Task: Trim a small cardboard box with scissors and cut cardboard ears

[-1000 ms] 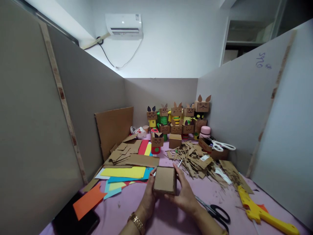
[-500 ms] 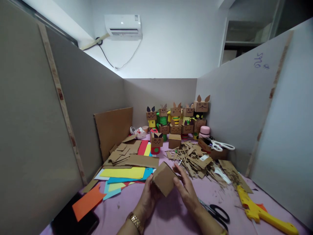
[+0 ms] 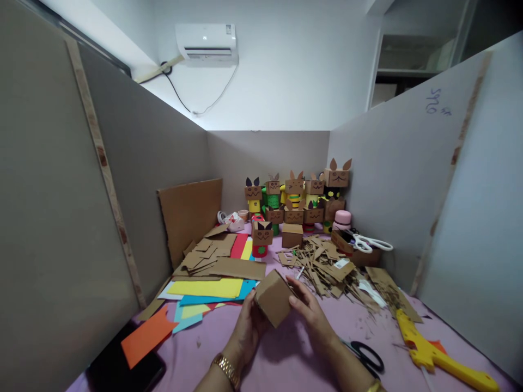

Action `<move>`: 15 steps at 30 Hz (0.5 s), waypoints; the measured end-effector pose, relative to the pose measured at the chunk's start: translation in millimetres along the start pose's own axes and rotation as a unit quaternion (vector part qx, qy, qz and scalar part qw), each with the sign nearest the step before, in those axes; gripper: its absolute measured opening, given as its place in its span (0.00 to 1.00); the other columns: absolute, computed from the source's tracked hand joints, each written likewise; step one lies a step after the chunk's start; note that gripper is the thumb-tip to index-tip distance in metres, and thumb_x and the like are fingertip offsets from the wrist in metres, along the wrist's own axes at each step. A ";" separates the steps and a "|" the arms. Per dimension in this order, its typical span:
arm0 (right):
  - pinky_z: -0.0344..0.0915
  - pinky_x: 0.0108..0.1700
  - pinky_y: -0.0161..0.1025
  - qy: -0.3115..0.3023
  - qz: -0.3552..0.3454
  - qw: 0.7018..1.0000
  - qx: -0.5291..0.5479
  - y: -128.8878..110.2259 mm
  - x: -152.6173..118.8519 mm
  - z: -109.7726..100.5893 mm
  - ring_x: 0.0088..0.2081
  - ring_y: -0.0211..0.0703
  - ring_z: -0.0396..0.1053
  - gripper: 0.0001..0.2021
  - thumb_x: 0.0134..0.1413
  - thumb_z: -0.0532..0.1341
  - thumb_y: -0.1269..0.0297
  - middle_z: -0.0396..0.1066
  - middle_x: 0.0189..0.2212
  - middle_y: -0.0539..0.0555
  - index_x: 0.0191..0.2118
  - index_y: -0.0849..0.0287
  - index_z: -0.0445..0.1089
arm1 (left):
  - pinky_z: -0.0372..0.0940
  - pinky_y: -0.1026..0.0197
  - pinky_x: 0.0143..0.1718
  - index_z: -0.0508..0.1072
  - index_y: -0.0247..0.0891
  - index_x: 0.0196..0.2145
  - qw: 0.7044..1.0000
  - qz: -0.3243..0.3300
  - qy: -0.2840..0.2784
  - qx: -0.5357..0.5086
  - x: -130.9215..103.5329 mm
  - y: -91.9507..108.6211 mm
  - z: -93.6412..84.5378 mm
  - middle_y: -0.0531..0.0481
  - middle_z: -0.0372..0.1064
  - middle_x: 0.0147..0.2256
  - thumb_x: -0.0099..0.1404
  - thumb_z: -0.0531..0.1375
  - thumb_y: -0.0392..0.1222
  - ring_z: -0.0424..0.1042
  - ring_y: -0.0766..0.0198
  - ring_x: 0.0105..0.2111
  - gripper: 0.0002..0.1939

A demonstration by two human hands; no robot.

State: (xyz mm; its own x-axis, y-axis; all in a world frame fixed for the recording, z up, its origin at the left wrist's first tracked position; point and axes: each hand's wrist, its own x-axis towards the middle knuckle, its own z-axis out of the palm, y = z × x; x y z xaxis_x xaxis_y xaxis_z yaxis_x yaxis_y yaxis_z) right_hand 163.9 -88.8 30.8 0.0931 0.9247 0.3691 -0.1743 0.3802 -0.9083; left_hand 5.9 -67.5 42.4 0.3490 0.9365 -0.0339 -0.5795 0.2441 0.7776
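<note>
A small brown cardboard box (image 3: 273,299) is held tilted above the purple cloth, one corner pointing down toward me. My left hand (image 3: 250,329) grips its left side, with the fingers partly hidden behind and under it. On the right edge, the thumb and fingers of my right hand (image 3: 308,310) close around the box. Black-handled scissors (image 3: 368,355) lie by my right forearm, which covers part of them. Farther right rests a yellow hot glue gun (image 3: 441,356).
Cardboard scraps (image 3: 322,264) are heaped beyond my right hand. Coloured paper sheets (image 3: 204,288) and cardboard pieces (image 3: 208,253) lie to the left. Several cardboard animal figures (image 3: 294,188) stand at the back, near a closed box (image 3: 292,236). White scissors (image 3: 370,242) sit in a carton at right.
My right hand has shifted slightly left and closed in against the box's edge. The box and my left hand stay almost in place.
</note>
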 end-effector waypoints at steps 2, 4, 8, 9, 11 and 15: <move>0.58 0.56 0.50 0.001 0.006 1.000 0.011 3.0 0.6 0.3 0.57 0.56 0.60 0.26 0.46 0.67 0.53 0.66 0.55 0.57 0.52 0.52 0.68 | 0.67 0.56 0.44 0.72 0.37 0.46 0.999 0.035 0.002 0.007 0.2 0.6 0.8 0.44 0.76 0.43 0.60 0.58 0.52 0.74 0.55 0.42 0.20; 0.58 0.56 0.50 0.003 0.008 1.000 0.023 7.0 1.0 1.5 0.57 0.56 0.59 0.28 0.43 0.69 0.54 0.65 0.56 0.57 0.52 0.52 0.68 | 0.66 0.56 0.46 0.70 0.38 0.48 0.997 0.068 0.005 0.019 0.5 1.4 0.9 0.44 0.75 0.45 0.57 0.62 0.48 0.73 0.55 0.45 0.22; 0.59 0.55 0.49 0.010 0.010 0.999 0.053 15.8 1.6 4.7 0.55 0.55 0.63 0.33 0.43 0.68 0.54 0.64 0.56 0.58 0.57 0.52 0.61 | 0.65 0.59 0.45 0.68 0.41 0.49 0.992 0.109 0.020 0.052 1.4 1.5 -2.5 0.47 0.75 0.44 0.54 0.65 0.41 0.73 0.58 0.44 0.24; 0.60 0.54 0.49 0.011 0.013 0.998 0.060 17.4 1.9 5.1 0.54 0.55 0.64 0.34 0.44 0.68 0.54 0.64 0.56 0.59 0.58 0.53 0.60 | 0.66 0.59 0.44 0.67 0.41 0.49 0.992 0.113 0.019 0.061 1.8 1.1 -3.8 0.47 0.75 0.43 0.54 0.65 0.40 0.73 0.58 0.43 0.24; 0.60 0.53 0.50 0.010 0.020 0.997 0.073 19.4 2.5 5.0 0.53 0.56 0.65 0.34 0.43 0.69 0.55 0.64 0.55 0.60 0.57 0.54 0.60 | 0.67 0.58 0.41 0.67 0.40 0.49 0.990 0.117 0.010 0.079 2.5 0.2 -6.2 0.45 0.75 0.43 0.55 0.65 0.40 0.74 0.57 0.41 0.23; 0.61 0.52 0.50 0.005 0.038 0.995 0.095 15.8 2.8 3.8 0.54 0.56 0.64 0.34 0.40 0.69 0.59 0.65 0.55 0.58 0.56 0.53 0.61 | 0.67 0.57 0.42 0.66 0.39 0.49 0.985 0.128 -0.010 0.116 3.9 -1.5 -9.8 0.45 0.75 0.41 0.57 0.63 0.40 0.73 0.57 0.40 0.21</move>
State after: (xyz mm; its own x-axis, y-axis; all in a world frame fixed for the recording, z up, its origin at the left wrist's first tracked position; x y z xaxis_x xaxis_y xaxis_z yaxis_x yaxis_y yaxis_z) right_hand 157.6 -80.1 18.1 0.0818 0.9511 0.2977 -0.3641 0.3066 -0.8794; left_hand 0.9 -61.8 35.0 0.2290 0.9542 0.1927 -0.4678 -0.0657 0.8814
